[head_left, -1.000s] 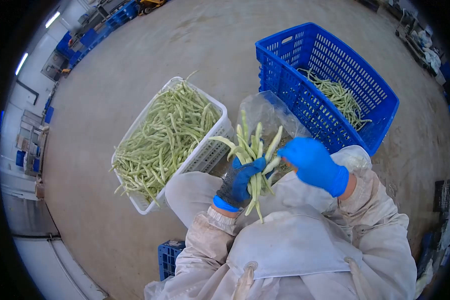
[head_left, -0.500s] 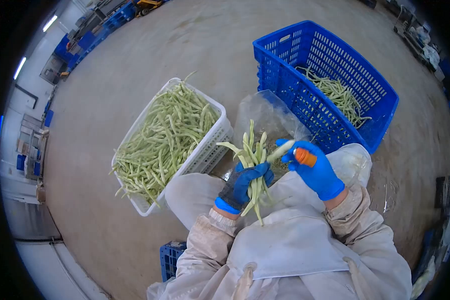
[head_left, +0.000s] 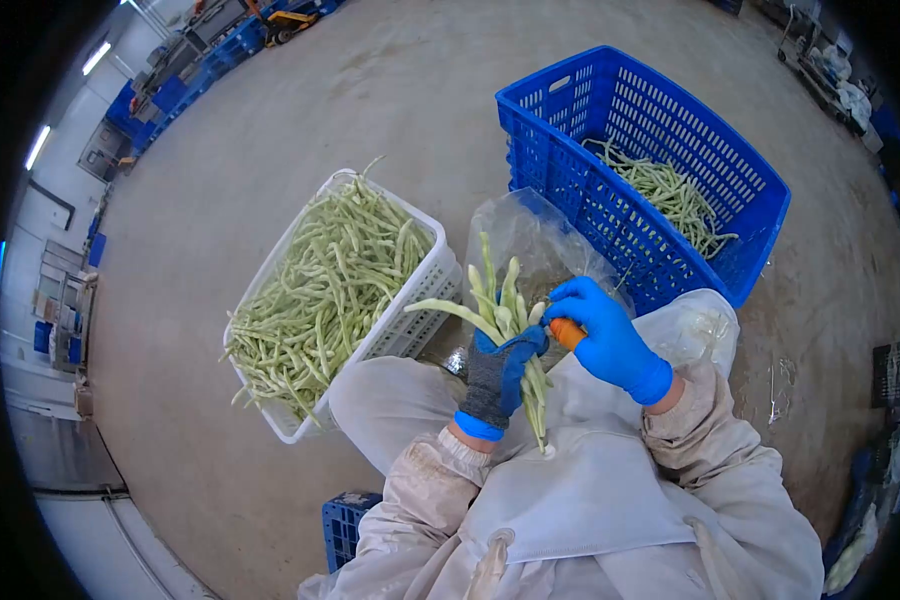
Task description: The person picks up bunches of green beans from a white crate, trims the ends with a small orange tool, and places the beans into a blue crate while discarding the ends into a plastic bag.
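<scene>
A bunch of pale green beans (head_left: 501, 308) is gripped in my left hand (head_left: 500, 375), which wears a grey and blue glove over a blue one. Close at its right, my right hand (head_left: 612, 340), in a blue glove, is closed around an orange-handled tool (head_left: 568, 333); its working end is hidden near the bean ends. To the left stands a white crate (head_left: 440, 262) heaped with green beans (head_left: 330, 285). At the upper right, a blue crate (head_left: 610, 225) holds a smaller pile of beans (head_left: 675, 200).
A clear plastic bag (head_left: 515, 225) lies between the crates, just beyond my knees. Beside my left sleeve is a small blue crate (head_left: 342, 525). Dark crates (head_left: 892, 372) stand at the far right edge, and a cart (head_left: 820, 70) is farther back.
My right hand has moved in against the beans, and its tool has tilted. My left hand has turned a little, with the bunch still in it. The view has shifted slightly.
</scene>
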Demonstrator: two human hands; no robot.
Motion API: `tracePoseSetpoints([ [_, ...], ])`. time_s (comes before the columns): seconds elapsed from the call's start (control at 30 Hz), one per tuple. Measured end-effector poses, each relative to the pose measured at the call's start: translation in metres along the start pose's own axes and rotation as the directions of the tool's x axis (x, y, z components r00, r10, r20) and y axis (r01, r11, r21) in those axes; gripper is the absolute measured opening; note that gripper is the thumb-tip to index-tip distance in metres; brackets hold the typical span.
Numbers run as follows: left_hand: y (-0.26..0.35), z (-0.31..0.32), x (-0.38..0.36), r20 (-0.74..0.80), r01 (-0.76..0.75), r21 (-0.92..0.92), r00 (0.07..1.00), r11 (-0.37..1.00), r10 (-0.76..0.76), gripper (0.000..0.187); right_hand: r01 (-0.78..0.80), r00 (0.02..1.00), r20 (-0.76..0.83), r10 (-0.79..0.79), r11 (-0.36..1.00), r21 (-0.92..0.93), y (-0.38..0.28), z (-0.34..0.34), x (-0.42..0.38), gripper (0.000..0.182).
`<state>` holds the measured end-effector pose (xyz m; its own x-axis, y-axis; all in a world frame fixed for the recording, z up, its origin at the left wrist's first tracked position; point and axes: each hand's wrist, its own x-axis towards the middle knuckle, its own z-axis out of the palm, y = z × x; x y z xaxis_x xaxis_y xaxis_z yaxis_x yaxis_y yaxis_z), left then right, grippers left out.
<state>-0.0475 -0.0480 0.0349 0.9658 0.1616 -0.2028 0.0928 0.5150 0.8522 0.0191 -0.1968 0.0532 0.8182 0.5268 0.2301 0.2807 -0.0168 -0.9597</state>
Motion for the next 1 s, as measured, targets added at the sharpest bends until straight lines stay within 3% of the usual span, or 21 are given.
tracePoseSetpoints([
  [0.07,-0.006,-0.005,-0.001,-0.027,0.006,-0.104,1.000,0.995,-0.009,0.050,0.173,0.985,0.078,-0.154,0.854,-0.490,-0.008,-0.009,-0.001,0.015],
  [0.1,-0.006,-0.009,-0.002,-0.045,0.034,-0.190,0.998,0.981,-0.043,0.050,0.172,0.985,0.078,-0.154,0.854,-0.490,-0.005,-0.012,-0.003,0.015],
  [0.13,-0.004,-0.012,-0.002,-0.060,0.059,-0.274,0.995,0.960,-0.078,0.050,0.121,0.984,0.170,-0.046,0.879,-0.461,0.000,-0.013,-0.006,0.016],
  [0.17,-0.002,-0.015,0.000,-0.068,0.021,-0.292,0.997,0.956,-0.043,0.048,0.062,0.963,0.263,0.060,0.898,-0.435,0.006,-0.016,-0.009,0.018],
  [0.2,0.001,-0.018,0.000,-0.070,0.022,-0.292,0.997,0.956,-0.044,0.048,0.061,0.963,0.263,0.062,0.899,-0.434,0.013,-0.020,-0.012,0.018],
  [0.27,0.014,-0.026,0.003,-0.053,-0.035,-0.588,0.999,0.808,0.005,0.052,0.059,0.997,0.076,-0.026,0.875,-0.481,0.026,-0.036,-0.013,0.017],
  [0.33,0.028,-0.050,0.004,-0.049,-0.056,-0.540,0.998,0.840,0.035,0.055,0.028,0.984,-0.141,-0.109,0.877,-0.480,0.025,-0.071,-0.012,0.018],
  [0.4,0.037,-0.074,0.005,-0.070,-0.112,-0.594,0.994,0.796,0.087,0.053,-0.166,0.900,-0.435,-0.028,0.901,-0.401,0.033,-0.126,-0.015,0.022],
  [0.47,0.046,-0.088,0.001,-0.045,-0.108,-0.635,0.994,0.765,0.103,0.051,-0.251,0.784,-0.618,-0.058,0.881,-0.401,0.045,-0.180,-0.021,0.029],
  [0.5,0.047,-0.089,0.001,-0.028,-0.099,-0.646,0.994,0.757,0.106,0.052,-0.250,0.785,-0.617,-0.055,0.883,-0.397,0.041,-0.175,-0.018,0.029],
  [0.57,0.049,-0.086,0.002,-0.005,-0.085,-0.656,0.994,0.750,0.108,0.052,-0.097,0.976,-0.220,-0.011,0.874,-0.476,0.027,-0.157,-0.010,0.036],
  [0.6,0.048,-0.080,0.003,0.043,-0.044,-0.686,0.994,0.727,0.101,0.053,0.111,0.990,0.026,-0.140,0.647,-0.754,0.033,-0.142,-0.006,0.044],
  [0.63,0.048,-0.073,0.004,0.092,-0.002,-0.712,0.991,0.702,0.096,0.053,0.092,0.996,0.074,-0.057,0.699,-0.709,0.024,-0.117,-0.002,0.053],
  [0.7,0.041,-0.060,0.001,0.115,0.025,-0.671,0.991,0.741,0.071,0.054,0.168,0.984,0.150,-0.097,0.797,-0.580,0.001,-0.068,0.017,0.065],
  [0.77,0.035,-0.046,-0.005,0.115,0.080,-0.654,0.993,0.753,-0.006,0.055,0.375,0.925,0.247,-0.287,0.609,-0.699,-0.023,-0.032,0.033,0.063],
  [0.8,0.034,-0.040,-0.009,0.125,0.095,-0.616,0.992,0.782,-0.023,0.056,0.374,0.926,0.243,-0.288,0.612,-0.697,-0.025,-0.020,0.036,0.063],
  [0.9,0.021,-0.041,-0.011,0.301,0.211,-0.686,0.954,0.697,0.007,0.064,0.489,0.858,0.480,-0.185,0.581,-0.650,-0.007,-0.003,0.038,0.043],
  [1.0,0.027,-0.039,-0.013,0.211,0.158,-0.605,0.977,0.781,-0.034,0.066,0.519,0.841,0.507,-0.187,0.542,-0.661,-0.020,-0.028,0.040,0.040],
])
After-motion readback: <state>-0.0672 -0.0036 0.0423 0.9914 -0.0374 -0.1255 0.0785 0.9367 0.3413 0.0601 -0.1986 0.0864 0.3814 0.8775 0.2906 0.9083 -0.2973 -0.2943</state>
